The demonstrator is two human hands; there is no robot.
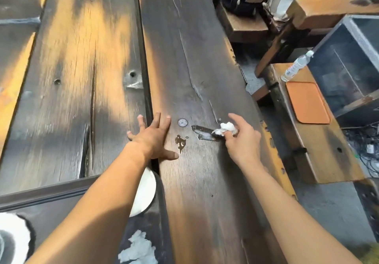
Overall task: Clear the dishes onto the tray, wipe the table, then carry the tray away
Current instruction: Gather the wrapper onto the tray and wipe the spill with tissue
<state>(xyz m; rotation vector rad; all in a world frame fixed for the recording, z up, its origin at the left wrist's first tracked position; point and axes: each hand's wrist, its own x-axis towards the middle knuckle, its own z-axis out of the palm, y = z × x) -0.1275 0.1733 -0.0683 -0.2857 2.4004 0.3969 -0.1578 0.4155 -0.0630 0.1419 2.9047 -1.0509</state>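
Right grip [242, 140] pinches tissue [224, 128] at its fingertips, on table [205, 68]

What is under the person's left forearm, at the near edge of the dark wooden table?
A round white plate shows beside the left forearm. The forearm covers its other part, so any contents are hidden.

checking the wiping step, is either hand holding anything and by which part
The right hand pinches a crumpled white tissue at its near end between the fingertips. The left hand holds nothing; it lies flat, fingers spread, on the table.
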